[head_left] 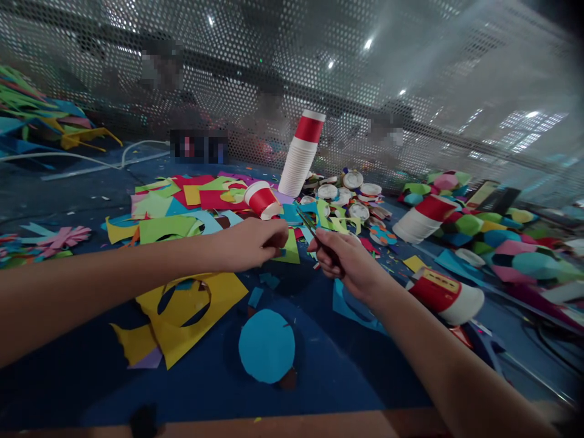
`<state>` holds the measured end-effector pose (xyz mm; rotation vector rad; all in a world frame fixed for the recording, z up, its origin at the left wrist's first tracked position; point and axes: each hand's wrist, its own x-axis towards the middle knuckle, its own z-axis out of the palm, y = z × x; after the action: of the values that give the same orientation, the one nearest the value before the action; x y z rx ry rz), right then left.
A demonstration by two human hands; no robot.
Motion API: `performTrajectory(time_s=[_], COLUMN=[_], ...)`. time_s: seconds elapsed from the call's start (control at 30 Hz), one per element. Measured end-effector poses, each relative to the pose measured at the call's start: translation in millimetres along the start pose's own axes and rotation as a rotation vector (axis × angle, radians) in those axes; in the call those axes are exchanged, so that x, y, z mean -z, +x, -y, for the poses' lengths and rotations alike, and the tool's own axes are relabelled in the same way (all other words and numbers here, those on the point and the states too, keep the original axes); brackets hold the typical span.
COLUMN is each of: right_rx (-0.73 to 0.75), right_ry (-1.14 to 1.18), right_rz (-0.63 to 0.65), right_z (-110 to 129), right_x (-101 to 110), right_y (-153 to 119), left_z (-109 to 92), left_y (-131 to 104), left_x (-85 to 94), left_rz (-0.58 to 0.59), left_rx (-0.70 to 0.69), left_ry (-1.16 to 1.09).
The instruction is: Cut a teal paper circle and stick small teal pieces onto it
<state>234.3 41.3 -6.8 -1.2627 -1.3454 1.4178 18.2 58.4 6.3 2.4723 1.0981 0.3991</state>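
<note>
Head view. The right hand [344, 258] grasps a pair of scissors [306, 220]; the fingers wrap the dark handles and the blades point forward and to the left, above the scattered paper at the centre of the table [328, 389]. The left hand [258, 242] is positioned to the left of the scissors, fingers bent inward. A piece of green paper [292, 250] shows at its fingertips; whether the fingers grip it cannot be determined.

Nearest the person, a blue paper disc [267, 347] lies flat on the dark blue surface. To its left is a yellow sheet [182, 331] with a round cut-out. A blue sheet [340, 304] lies partly beneath the right forearm.

Beyond the left hand, a red-and-white paper cup [262, 199] lies tilted on coloured paper. Behind it stands a tall cup stack [298, 161], inclined to the right. White round pieces [353, 179] are heaped to the right of this stack. Farther right are a shorter leaning cup stack [420, 222] and, nearer, a cup on its side [449, 295]. A perforated panel [228, 36] spans the background.
</note>
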Motion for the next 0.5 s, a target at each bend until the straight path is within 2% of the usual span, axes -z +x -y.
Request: performTrajectory(time_s=[0.13,0.33,0.5], right_rx=[-0.042,-0.105,-0.111], right_ry=[-0.1,-0.364,-0.495], right_rz=[0.111,0.371,0.412], right_z=[2,1,3], right_x=[5,12,14], right_y=[-1,0,-1], left_z=[13,32,34], left_y=[-22,-45,-49], left_x=[3.1,-8.6,-20.1], left_rz=[-0.075,-0.205,-0.214], left_rx=[0.058,0.065,0.032], left_ry=[-0.249,-0.348,-0.443])
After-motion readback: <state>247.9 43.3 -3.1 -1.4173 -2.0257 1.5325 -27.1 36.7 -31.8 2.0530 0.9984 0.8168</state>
